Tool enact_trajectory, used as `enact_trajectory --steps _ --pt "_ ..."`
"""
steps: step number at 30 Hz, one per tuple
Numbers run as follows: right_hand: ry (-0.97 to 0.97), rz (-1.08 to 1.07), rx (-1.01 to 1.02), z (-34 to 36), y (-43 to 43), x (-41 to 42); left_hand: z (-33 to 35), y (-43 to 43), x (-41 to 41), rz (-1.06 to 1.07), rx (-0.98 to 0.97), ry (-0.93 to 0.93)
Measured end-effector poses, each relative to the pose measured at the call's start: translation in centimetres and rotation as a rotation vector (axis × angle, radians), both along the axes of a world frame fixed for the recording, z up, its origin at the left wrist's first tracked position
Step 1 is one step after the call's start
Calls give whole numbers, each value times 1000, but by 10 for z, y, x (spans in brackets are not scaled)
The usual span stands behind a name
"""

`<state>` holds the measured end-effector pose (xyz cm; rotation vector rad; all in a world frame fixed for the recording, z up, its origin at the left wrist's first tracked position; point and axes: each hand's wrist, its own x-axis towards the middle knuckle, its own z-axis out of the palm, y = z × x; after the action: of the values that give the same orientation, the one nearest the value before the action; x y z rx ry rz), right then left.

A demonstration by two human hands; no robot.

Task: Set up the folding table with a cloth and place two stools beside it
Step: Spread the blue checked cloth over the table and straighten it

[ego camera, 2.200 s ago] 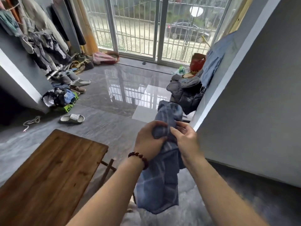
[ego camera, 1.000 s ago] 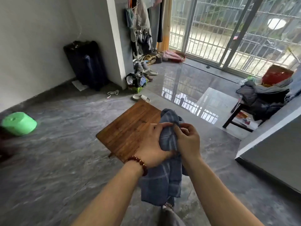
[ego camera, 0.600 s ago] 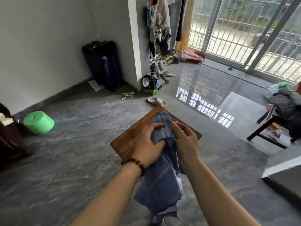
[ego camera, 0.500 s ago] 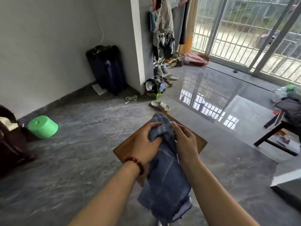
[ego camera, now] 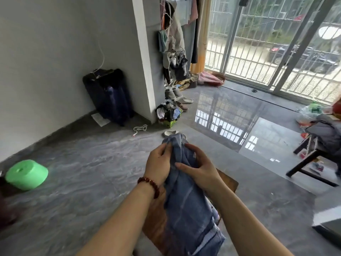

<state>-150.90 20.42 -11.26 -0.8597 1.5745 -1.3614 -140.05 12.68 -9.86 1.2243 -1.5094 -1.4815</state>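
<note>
Left hand (ego camera: 159, 163): fingers (ego camera: 166, 148) curled round the top of the bunched blue cloth (ego camera: 190, 209). Right hand (ego camera: 199, 172): thumb and fingers gripping its right side. Cloth hangs over the wooden counter (ego camera: 227, 182), near centre. Green tub (ego camera: 26, 174) on floor, left.

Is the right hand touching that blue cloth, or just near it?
Touching. The head view shows the right hand curled round the bunched top of the cloth, with no gap between them.
</note>
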Motion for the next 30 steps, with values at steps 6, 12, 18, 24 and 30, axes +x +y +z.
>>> enact_trajectory --steps 6,12,18,24,30 --pt "154 -283 41 -5 -43 -7 -6 -57 -20 -188 86 53" --pt "103 -501 -22 -8 -81 5 -12 -121 -23 -251 34 -22" --pt "17 -607 -54 -23 -89 24 -17 -163 -35 -274 135 -71" --pt "-66 -664 151 -36 -85 30 -21 -166 -48 -446 196 -32" --pt "-143 -765 34 -30 -89 16 -14 -170 -51 -755 343 61"
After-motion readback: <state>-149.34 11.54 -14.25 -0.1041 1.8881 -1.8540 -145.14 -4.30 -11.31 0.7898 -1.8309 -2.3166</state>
